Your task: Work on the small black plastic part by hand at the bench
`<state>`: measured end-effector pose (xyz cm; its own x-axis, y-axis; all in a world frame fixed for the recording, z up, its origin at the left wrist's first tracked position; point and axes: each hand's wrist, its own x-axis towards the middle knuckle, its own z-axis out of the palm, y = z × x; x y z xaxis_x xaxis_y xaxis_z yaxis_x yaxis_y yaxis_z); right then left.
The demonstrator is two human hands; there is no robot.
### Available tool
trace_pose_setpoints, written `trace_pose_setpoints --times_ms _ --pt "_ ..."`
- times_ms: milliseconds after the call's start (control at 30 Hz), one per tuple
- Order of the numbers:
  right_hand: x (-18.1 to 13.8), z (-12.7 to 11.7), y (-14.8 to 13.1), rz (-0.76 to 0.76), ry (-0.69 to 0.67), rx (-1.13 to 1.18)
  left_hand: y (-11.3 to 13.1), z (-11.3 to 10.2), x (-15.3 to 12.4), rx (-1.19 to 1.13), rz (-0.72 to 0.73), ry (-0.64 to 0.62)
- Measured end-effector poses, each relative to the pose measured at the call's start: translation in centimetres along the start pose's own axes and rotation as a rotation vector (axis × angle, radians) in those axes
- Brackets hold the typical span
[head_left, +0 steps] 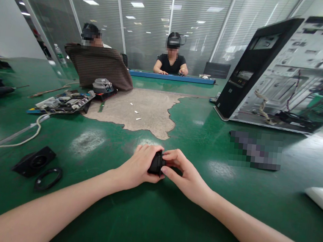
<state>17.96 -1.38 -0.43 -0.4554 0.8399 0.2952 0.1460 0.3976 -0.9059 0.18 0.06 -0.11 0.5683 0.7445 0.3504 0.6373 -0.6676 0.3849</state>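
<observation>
I see both hands on a small black part low over the green table: left hand clenched round it, right hand pinching its edge.

Green-coated bench, its coat worn through to a grey-brown patch at mid-surface. Lying on it:
- black square speaker unit
- black oval ring, just beside the speaker unit
- white cable
- loose circuit-board assembly
- opened grey metal computer case
- long blue bar, at the far edge
</observation>
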Motion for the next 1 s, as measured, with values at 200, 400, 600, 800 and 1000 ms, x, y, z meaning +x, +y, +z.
trace_pose_setpoints --times_ms 200,400,600,800,1000 --pt "0.13 0.09 -0.52 0.093 -0.006 0.015 -0.09 0.09 -0.05 0.011 0.011 0.0" --pt "-0.03 -0.12 -0.47 0.037 -0.068 0.061 -0.08 0.12 -0.17 0.035 0.021 0.002" --pt "0.04 0.1 -0.01 0.013 0.011 0.026 -0.04 0.09 -0.07 0.033 0.013 -0.008" --pt "0.18 0.08 -0.3 0.12 -0.03 0.043 -0.13 0.15 -0.02 0.027 0.005 -0.006" --pt "0.09 -0.12 -0.24 0.06 -0.058 0.079 -0.15 0.14 -0.19 0.036 0.018 0.0"
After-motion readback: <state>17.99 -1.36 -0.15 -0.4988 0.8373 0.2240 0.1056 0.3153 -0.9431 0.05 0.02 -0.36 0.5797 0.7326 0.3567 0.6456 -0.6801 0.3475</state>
